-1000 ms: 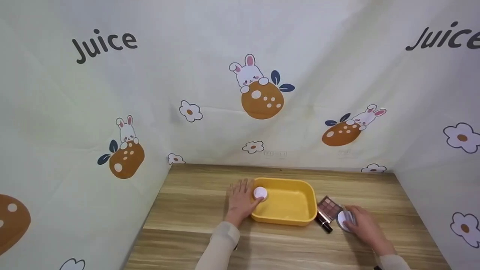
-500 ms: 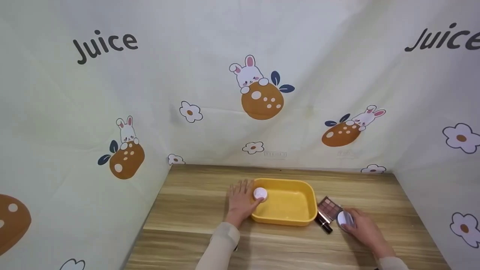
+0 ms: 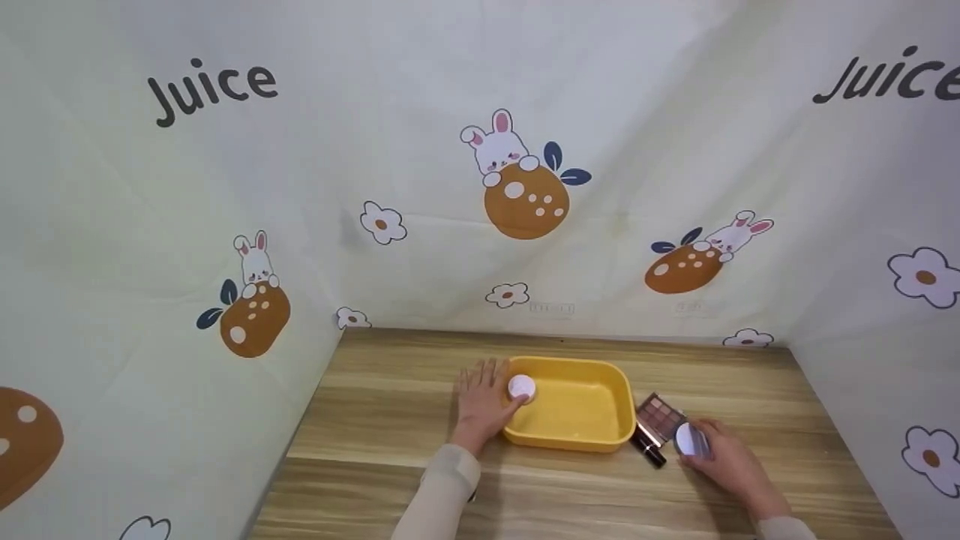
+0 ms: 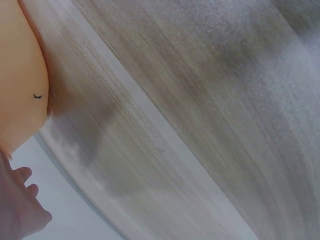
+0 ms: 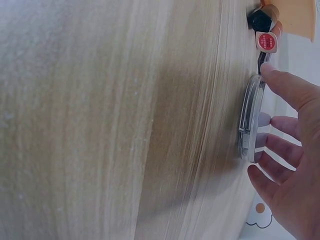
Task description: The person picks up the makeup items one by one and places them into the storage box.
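Note:
A yellow plastic bin (image 3: 626, 405) sits on the wooden table, with a small round white case (image 3: 522, 388) inside by its left wall. My left hand (image 3: 484, 405) rests against the bin's left side, fingers spread, its thumb over the rim near the white case. To the bin's right, my right hand (image 3: 727, 454) holds a round compact (image 3: 691, 441) with a shiny face, thumb and fingers about its edge. In the right wrist view the compact (image 5: 251, 120) appears nearly edge-on, low over the table.
An eyeshadow palette (image 3: 660, 416) lies between bin and compact. Beside it is a dark lipstick tube (image 3: 649, 448), its red-labelled end (image 5: 267, 42) facing the right wrist camera. Printed cloth walls (image 3: 420, 270) enclose the table (image 3: 405, 345) at the back and sides.
My right hand has shifted very slightly, and the compact in it has tilted, its face now showing more grey reflection. The left hand and bin stay as they were.

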`<state>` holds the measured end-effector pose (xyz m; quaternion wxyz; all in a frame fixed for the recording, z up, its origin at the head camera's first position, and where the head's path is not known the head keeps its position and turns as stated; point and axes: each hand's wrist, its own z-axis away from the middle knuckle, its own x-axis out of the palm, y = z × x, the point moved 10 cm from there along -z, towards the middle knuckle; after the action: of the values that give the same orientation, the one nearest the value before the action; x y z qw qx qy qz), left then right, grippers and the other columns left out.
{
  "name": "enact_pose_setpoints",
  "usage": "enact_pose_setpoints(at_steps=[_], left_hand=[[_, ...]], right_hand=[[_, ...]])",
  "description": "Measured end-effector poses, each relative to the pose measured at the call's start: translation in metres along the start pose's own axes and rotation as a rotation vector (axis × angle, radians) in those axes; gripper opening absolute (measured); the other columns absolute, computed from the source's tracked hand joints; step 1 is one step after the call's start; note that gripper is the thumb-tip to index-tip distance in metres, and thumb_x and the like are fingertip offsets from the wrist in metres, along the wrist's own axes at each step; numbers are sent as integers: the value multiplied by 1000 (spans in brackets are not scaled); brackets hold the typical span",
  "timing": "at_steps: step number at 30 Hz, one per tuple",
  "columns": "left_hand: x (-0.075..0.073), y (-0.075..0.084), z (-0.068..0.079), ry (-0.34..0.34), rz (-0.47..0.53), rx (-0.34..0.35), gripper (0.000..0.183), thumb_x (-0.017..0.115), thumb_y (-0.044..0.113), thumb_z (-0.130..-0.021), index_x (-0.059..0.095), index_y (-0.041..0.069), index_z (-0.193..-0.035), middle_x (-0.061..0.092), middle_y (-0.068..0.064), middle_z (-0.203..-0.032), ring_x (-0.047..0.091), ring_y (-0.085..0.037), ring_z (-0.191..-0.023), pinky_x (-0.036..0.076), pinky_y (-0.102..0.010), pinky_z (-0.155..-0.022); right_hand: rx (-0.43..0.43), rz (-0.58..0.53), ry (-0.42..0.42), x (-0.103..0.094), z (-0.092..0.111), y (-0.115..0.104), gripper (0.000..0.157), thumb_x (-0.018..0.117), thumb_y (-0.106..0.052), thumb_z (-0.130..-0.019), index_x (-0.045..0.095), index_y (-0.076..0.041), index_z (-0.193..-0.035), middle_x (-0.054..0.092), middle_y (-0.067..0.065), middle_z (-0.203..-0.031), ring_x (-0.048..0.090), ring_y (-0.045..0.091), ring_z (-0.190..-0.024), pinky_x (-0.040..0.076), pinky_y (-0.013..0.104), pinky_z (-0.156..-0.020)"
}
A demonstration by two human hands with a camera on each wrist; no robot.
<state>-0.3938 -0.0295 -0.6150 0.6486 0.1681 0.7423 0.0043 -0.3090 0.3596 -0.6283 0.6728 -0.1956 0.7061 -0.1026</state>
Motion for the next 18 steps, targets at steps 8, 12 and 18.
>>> enact_pose_setpoints(at_steps=[8, 12, 18], left_hand=[[0, 1, 0, -18, -2, -1, 80, 44, 69, -93, 35, 20, -155, 37, -13, -160, 32, -36, -149, 22, -63, -120], [0, 1, 0, -20, -7, -1, 80, 44, 70, -93, 35, 20, -155, 38, -13, -160, 33, -36, -149, 22, -63, -120], [0, 1, 1, -23, -1, -3, 79, 42, 70, -94, 35, 21, -156, 37, -13, -160, 32, -36, -149, 22, -63, -120]], right_hand=[[54, -2, -57, 3, 0, 4, 76, 83, -34, -78, 54, 7, -135, 52, 33, -136, 58, 51, -115, 48, 64, -94], [46, -4, -49, 4, -1, 5, 74, 83, -31, -77, 54, 7, -134, 52, 33, -134, 59, 51, -113, 49, 64, -92], [42, -11, -38, 4, -1, 6, 73, 84, -29, -77, 55, 7, -133, 52, 34, -134, 57, 53, -114, 48, 65, -93]])
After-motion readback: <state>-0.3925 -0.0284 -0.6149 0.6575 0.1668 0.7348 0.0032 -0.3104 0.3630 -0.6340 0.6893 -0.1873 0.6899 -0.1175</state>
